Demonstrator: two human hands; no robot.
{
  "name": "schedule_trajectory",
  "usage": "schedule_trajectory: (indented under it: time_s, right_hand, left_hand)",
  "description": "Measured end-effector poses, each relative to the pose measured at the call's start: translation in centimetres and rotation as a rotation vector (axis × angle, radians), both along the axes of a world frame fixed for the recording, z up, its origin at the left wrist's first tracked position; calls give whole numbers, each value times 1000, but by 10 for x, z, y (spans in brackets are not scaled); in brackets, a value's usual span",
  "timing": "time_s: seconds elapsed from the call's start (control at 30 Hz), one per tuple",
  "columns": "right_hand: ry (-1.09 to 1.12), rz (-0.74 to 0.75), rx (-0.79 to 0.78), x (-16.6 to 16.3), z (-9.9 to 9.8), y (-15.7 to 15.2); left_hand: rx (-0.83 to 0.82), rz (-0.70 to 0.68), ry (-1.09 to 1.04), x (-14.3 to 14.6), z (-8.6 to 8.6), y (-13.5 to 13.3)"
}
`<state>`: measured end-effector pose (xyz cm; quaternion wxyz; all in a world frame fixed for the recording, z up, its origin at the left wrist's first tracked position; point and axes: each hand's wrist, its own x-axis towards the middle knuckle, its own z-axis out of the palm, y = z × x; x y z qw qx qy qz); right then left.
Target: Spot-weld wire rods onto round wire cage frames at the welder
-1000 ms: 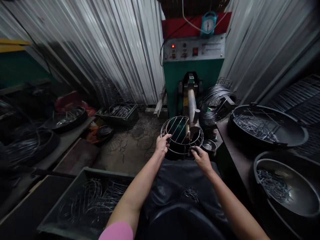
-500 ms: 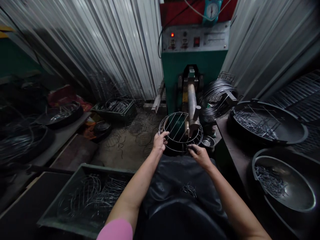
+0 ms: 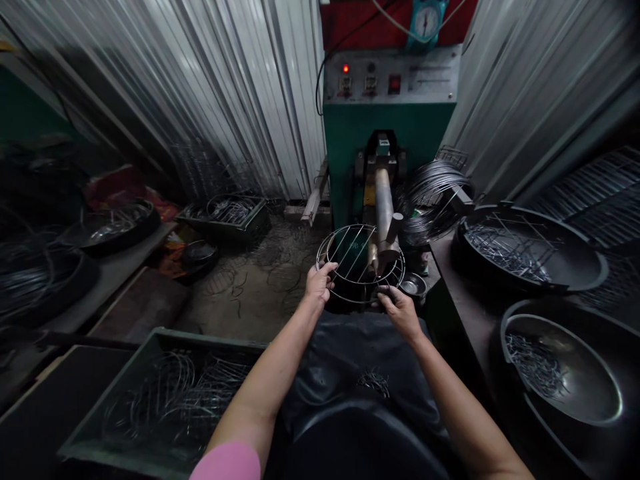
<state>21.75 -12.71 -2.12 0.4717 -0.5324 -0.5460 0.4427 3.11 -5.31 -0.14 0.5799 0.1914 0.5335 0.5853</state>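
left hand (image 3: 319, 285) grips wire rack (image 3: 360, 254) at left | right hand (image 3: 399, 308) at near edge, hold unclear

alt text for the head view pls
Left hand holds a round wire rack at the metal arm of a green machine, right hand at the rack's near rim. Pans of wire pieces stand right, a green bin of wire parts lower left.

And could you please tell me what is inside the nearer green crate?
The crate holds wires, some curved; what lies beneath them, or behind the left arm, is hidden.
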Motion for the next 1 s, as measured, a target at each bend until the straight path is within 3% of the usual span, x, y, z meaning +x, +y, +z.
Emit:
schedule_trajectory:
  time_s: [0.57, 1.0]
  right_hand:
    - [-17, -41, 69, 3, 6, 10]
    - [47, -76, 74, 6, 6, 15]
  left_hand:
    - [-66, 13, -44, 7, 1, 6]
    - [-92, 114, -21, 17, 7, -2]
